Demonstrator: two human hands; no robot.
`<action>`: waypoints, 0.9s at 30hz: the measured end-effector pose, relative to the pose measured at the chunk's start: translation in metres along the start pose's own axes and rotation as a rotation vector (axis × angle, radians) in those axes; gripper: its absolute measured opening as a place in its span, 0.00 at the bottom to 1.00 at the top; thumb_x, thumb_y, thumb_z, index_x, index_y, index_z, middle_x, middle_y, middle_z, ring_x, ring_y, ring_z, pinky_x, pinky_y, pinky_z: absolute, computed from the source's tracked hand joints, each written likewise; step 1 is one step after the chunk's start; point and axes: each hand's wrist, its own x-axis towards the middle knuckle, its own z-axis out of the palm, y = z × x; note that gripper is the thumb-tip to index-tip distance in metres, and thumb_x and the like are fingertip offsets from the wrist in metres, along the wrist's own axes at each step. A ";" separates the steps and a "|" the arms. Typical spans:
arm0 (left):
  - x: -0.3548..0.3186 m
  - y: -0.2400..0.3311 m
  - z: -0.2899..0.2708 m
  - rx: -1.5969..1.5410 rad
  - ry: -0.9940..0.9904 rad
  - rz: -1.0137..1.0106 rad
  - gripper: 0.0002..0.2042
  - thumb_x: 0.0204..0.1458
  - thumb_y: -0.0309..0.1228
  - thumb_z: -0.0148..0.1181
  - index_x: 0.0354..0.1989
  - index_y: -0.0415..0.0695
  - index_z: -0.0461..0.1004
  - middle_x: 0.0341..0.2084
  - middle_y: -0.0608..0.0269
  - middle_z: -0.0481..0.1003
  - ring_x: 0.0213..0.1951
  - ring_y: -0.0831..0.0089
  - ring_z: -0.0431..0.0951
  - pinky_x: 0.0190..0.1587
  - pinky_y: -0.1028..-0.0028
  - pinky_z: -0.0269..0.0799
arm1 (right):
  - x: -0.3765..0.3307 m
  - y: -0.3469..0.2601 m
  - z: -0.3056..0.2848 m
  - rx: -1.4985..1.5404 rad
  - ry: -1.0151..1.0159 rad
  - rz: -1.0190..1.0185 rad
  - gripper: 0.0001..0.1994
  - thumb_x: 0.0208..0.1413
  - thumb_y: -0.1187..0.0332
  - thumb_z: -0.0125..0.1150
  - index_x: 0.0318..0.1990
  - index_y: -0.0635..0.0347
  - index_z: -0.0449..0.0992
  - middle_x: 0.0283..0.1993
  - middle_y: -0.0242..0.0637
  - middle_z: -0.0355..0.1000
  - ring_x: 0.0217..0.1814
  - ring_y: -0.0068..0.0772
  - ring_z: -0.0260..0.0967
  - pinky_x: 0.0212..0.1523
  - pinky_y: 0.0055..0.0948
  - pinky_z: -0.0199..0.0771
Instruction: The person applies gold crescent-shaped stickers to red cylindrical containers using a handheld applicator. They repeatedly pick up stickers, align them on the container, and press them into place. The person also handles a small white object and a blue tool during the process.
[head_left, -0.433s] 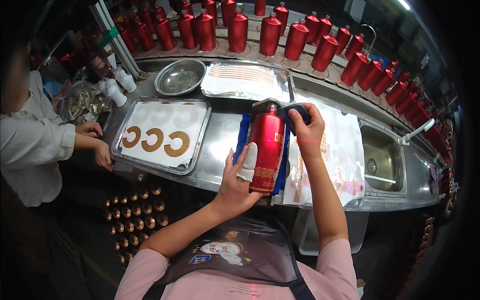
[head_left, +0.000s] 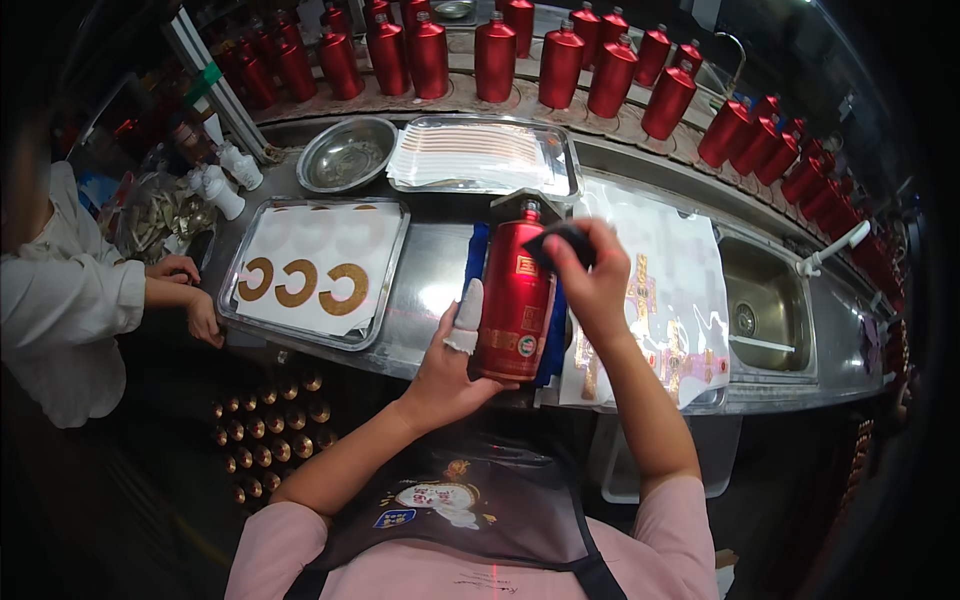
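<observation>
A red metallic bottle (head_left: 510, 325) with gold decals and a small round emblem low down lies tilted over the counter, its neck pointing away from me. My left hand (head_left: 445, 378) is closed around its lower left side, with a white cover on one finger. In my right hand (head_left: 604, 285) I pinch a dark flat scraper-like pad (head_left: 562, 242), its edge against the bottle's upper right side; motion blurs these fingers. Beneath the bottle shows a blue cloth (head_left: 475, 262). Right of it lies a clear sheet of gold and pink decals (head_left: 655, 330).
A metal tray (head_left: 367, 333) with gold C-shaped decals stands left, a steel bowl (head_left: 345, 153) and a tray of striped strips (head_left: 480, 160) behind. Red bottles (head_left: 495, 60) line the far conveyor. A sink (head_left: 765, 300) is at right. Another person's hand (head_left: 205, 318) rests at the left tray.
The bottle has turned in my left hand, bringing its round emblem toward the front. My right hand has moved the dark pad down and left onto the bottle's side.
</observation>
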 end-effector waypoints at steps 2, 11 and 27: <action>-0.003 -0.005 -0.002 0.024 -0.009 -0.009 0.41 0.45 0.40 0.74 0.69 0.45 0.62 0.71 0.48 0.58 0.72 0.45 0.53 0.75 0.51 0.40 | 0.010 0.001 0.000 -0.115 0.077 -0.057 0.09 0.50 0.77 0.70 0.38 0.63 0.78 0.33 0.39 0.76 0.35 0.35 0.73 0.39 0.28 0.73; 0.001 -0.021 -0.014 0.253 -0.217 -0.042 0.40 0.48 0.45 0.72 0.70 0.50 0.62 0.73 0.43 0.52 0.77 0.50 0.43 0.71 0.34 0.30 | -0.034 -0.038 -0.001 -0.026 -0.156 -0.042 0.08 0.49 0.76 0.70 0.36 0.59 0.78 0.30 0.38 0.75 0.35 0.41 0.74 0.38 0.33 0.75; 0.003 -0.019 -0.003 0.215 -0.103 0.083 0.57 0.40 0.48 0.78 0.76 0.40 0.48 0.74 0.39 0.50 0.75 0.48 0.51 0.70 0.35 0.33 | -0.137 -0.031 -0.005 0.252 0.225 0.525 0.08 0.58 0.71 0.70 0.39 0.63 0.77 0.33 0.31 0.74 0.35 0.21 0.69 0.37 0.22 0.70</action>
